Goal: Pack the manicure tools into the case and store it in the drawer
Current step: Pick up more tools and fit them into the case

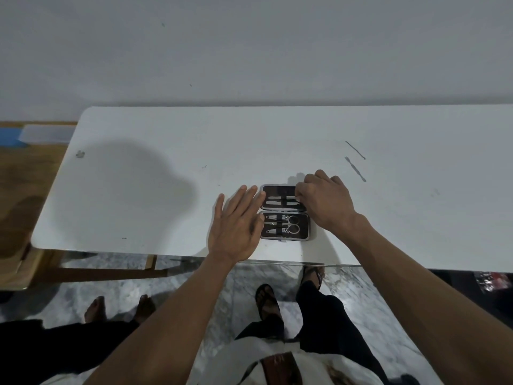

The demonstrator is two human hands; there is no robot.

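Left hand (236,226) lies flat, fingers spread, holding nothing, pressed against the left edge of the case (284,212). The case sits open near the table's (138,176) front edge. Right hand (323,200) curls over its far half, fingertips pinching a tool there. Right of the case, two thin tools (355,159) lie loose.

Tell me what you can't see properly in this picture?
- Head view: the right hand covers the right end of the case's far half, so whether its fingers grip a tool is hidden.
- The left hand lies flat over the case's left edge.
- The two thin tools lying loose on the table are too small to name.
- No drawer shows anywhere.
- The table's right end is cut off by the picture's edge.
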